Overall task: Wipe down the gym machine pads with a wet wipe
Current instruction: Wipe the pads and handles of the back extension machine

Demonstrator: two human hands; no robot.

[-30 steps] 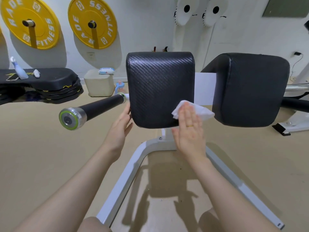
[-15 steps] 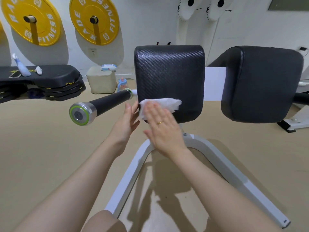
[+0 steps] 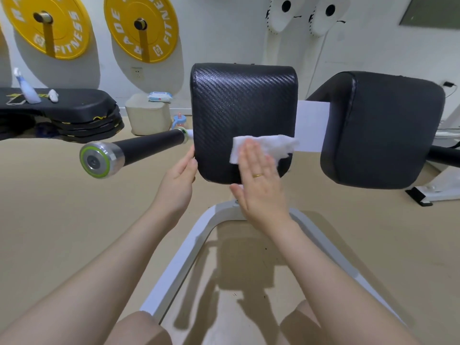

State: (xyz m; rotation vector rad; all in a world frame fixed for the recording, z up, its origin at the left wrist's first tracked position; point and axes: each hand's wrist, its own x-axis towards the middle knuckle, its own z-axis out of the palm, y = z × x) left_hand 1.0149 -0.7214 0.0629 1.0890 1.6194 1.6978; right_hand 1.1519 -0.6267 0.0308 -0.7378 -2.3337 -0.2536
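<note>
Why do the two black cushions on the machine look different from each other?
The left pad faces the camera flat and shows a woven, crisscross pattern; the right pad is turned at an angle and looks smooth. The left pad has the wet wipe pressed on it by the right hand, with the left hand at its edge; nothing touches the right pad. Both are black, padded and rounded at the corners.

The left pad (image 3: 245, 113) wears black vinyl with a woven, carbon-fibre-like texture and a faint sheen. The right pad (image 3: 388, 130) looks smoother and more matt. The wet wipe (image 3: 263, 145) is white, crumpled, fibrous cloth. The handle bar (image 3: 149, 148) has a matt black grip and a polished metal end cap. The frame (image 3: 174, 265) is glossy white-painted metal.
</note>
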